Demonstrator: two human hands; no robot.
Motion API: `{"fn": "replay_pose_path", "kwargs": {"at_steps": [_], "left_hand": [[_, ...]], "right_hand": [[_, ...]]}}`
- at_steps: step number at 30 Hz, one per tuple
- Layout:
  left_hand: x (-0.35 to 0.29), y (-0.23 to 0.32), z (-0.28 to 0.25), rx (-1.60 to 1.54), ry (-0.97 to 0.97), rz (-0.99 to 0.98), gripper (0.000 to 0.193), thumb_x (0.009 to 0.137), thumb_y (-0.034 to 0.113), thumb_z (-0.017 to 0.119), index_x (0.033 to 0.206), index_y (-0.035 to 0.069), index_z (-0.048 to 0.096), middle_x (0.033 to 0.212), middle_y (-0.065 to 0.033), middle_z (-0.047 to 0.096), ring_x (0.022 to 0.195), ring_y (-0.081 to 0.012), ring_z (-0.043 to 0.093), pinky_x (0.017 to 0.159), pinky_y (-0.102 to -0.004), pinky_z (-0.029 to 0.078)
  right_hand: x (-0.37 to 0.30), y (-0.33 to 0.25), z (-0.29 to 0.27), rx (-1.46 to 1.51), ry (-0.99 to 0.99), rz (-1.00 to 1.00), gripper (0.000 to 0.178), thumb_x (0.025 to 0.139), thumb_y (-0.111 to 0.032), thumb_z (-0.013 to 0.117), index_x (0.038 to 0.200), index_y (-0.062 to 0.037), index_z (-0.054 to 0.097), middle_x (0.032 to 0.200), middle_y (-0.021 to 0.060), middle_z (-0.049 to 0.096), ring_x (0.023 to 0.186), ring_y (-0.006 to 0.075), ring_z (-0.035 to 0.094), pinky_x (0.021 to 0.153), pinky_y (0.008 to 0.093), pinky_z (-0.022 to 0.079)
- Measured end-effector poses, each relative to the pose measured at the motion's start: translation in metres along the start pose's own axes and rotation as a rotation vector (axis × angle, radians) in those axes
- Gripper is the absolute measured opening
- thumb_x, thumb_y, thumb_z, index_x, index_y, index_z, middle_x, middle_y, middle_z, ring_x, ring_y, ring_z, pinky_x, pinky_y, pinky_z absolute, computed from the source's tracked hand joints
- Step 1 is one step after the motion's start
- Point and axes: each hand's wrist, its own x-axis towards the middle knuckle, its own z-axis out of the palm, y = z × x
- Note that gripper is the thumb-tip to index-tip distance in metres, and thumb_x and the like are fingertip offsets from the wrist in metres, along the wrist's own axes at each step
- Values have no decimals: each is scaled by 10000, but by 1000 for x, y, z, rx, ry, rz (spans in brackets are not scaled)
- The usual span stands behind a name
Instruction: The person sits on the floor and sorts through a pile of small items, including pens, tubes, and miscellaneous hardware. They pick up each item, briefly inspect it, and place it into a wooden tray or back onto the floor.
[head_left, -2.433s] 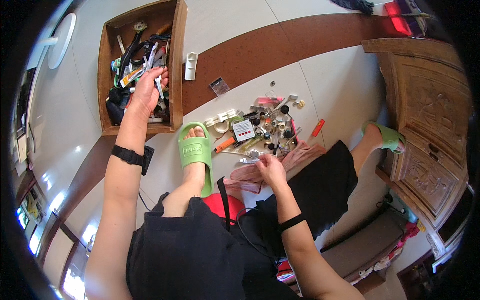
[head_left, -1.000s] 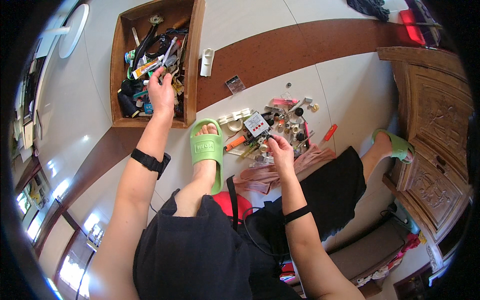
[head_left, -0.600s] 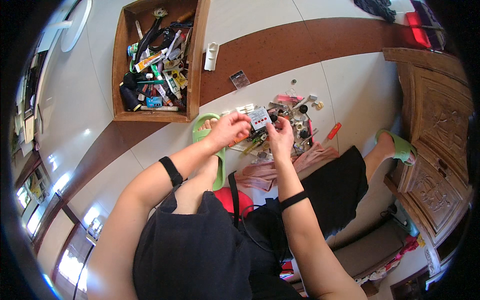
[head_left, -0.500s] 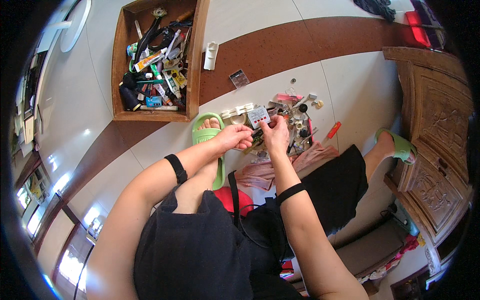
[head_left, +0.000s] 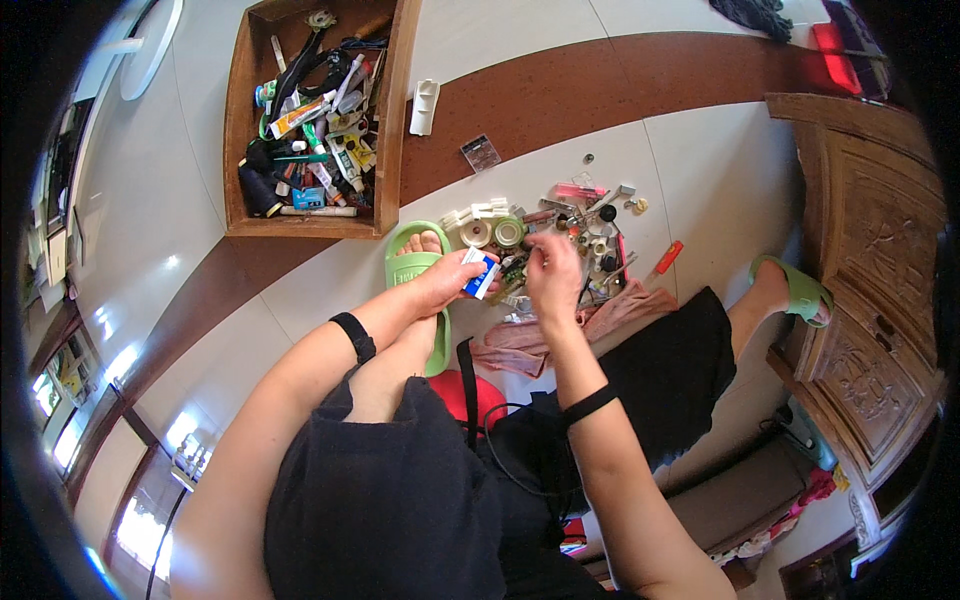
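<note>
My left hand (head_left: 447,280) is closed on a small flat blue-and-white packet (head_left: 481,273), its thumb lying on top. To its right, my right hand (head_left: 553,277) hovers over the near side of a pile of small odds and ends (head_left: 600,240). Its fingers are bent and blurred, and I cannot tell whether anything is between them. Beyond the hands lie two round rolls of tape, one white (head_left: 476,233) and one greenish (head_left: 509,232). A pink cloth (head_left: 515,345) is spread under the near edge of the pile.
A wooden drawer (head_left: 398,130) full of tubes and small items stands at the far left. A white plastic piece (head_left: 424,107), a small clear case (head_left: 480,153) and a red-orange object (head_left: 670,257) lie on the tiles. A carved wooden cabinet (head_left: 865,280) stands at right.
A white card with red squares was in my right fingers; now my left hand holds a blue-and-white packet. My right hand has let go and moved slightly nearer. The tape rolls are more exposed.
</note>
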Motion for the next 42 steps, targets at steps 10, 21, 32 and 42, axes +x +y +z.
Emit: {"fn": "replay_pose_path", "kwargs": {"at_steps": [10, 21, 32, 42], "left_hand": [[-3, 10, 1, -81, -1, -33, 349, 934, 114, 459, 1272, 30, 445, 1112, -148, 593, 975, -233, 627, 845, -365, 530], [-3, 9, 0, -99, -23, 6, 339, 923, 110, 489, 1255, 51, 462, 1097, -130, 606, 975, -220, 628, 835, -362, 532], [-1, 6, 0, -111, -12, 7, 336, 914, 82, 456, 1249, 65, 469, 1084, -106, 596, 974, -211, 618, 833, -358, 519], [-3, 7, -5, -123, -21, 3, 310, 925, 91, 456, 1233, 80, 486, 1099, -103, 599, 973, -196, 619, 836, -343, 514]], "right_hand": [[31, 39, -1, -209, -173, 286, 165, 754, -148, 663, 909, -94, 641, 887, 77, 634, 811, 250, 610, 725, 364, 482], [-18, 34, 21, 307, 108, 517, 201, 776, -145, 679, 908, -15, 600, 815, 65, 590, 733, 171, 562, 692, 289, 454], [57, -6, 29, -177, -65, 113, 203, 785, -207, 658, 951, -91, 639, 866, 80, 619, 815, 259, 608, 732, 369, 479], [57, 16, 39, -83, -151, 140, 129, 802, -190, 623, 843, -68, 640, 836, 137, 646, 800, 319, 618, 724, 396, 480]]}}
